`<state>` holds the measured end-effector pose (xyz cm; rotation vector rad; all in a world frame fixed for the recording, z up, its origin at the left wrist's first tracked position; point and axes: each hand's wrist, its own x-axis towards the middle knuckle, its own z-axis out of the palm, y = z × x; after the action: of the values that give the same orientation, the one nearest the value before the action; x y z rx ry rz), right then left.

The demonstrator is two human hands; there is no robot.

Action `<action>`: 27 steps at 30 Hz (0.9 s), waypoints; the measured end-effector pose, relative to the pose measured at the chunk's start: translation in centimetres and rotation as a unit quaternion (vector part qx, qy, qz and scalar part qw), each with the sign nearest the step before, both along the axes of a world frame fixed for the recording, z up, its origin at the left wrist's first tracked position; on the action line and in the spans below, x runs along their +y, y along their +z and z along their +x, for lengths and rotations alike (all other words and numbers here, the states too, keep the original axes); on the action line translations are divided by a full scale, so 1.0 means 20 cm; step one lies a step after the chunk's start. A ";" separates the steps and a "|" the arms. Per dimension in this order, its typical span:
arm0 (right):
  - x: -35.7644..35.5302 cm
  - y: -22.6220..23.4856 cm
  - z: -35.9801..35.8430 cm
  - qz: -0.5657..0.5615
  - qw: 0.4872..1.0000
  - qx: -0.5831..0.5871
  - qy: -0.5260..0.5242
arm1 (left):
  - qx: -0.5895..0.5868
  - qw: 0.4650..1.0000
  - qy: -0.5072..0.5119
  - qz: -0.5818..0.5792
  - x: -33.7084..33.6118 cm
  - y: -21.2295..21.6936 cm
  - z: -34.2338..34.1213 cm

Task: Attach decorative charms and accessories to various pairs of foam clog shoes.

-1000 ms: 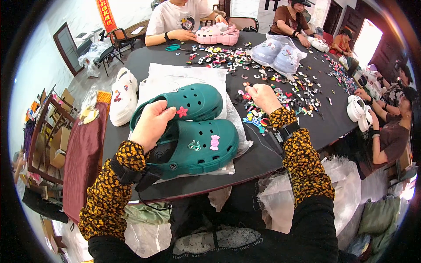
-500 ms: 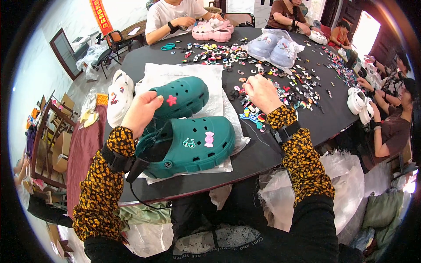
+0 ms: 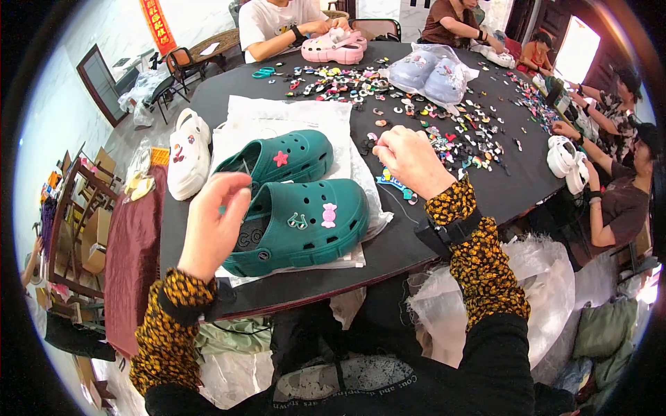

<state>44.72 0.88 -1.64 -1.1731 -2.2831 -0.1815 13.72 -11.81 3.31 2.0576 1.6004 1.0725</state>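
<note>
Both green clogs lie side by side on the white plastic sheet (image 3: pixel 243 114), toes to the right; the near green clog (image 3: pixel 310 241) carries a sunglasses charm (image 3: pixel 297 220) and a pink candy charm (image 3: pixel 329 215), while the far green clog (image 3: pixel 302 161) shows a red star charm (image 3: pixel 280 159); over at the heels, the left hand (image 3: pixel 217 223) is released, fingers loosely bent, nothing visible between them; whether it touches the near heel, I cannot tell.

Across on the right, the right hand (image 3: pixel 411 161) hangs at the edge of the loose charms (image 3: pixel 461 142), fingers curled downward; they hide their own tips, so I cannot tell if they pinch a piece; a blue charm (image 3: pixel 394 182) lies just beneath that hand on the black tabletop (image 3: pixel 499 191).

Good handling here, I'd judge, means taking one charm by its rim, decorated face up, so the back stays free; the left hand does best steadying a clog at the heel, clear of the vent holes; a square, even push should suit soft foam better than a slanted one; and the white clog (image 3: pixel 189 170), close by on the left, is best left unbumped.
</note>
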 end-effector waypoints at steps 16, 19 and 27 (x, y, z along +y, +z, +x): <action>-0.25 0.05 -0.14 -0.122 0.974 0.139 0.132 | -0.351 0.905 -0.011 -0.241 -0.01 -0.15 0.10; -0.38 0.01 -0.19 -0.052 0.978 0.085 0.181 | -0.355 0.904 -0.028 -0.235 -0.01 -0.15 0.14; -0.53 0.01 -0.19 -0.042 0.986 0.023 0.157 | -0.382 0.901 0.002 -0.206 -0.03 -0.18 0.19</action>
<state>40.88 -9.77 -1.50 -0.8321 -2.4159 0.0617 17.56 -12.33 -0.38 1.1362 1.2585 1.2022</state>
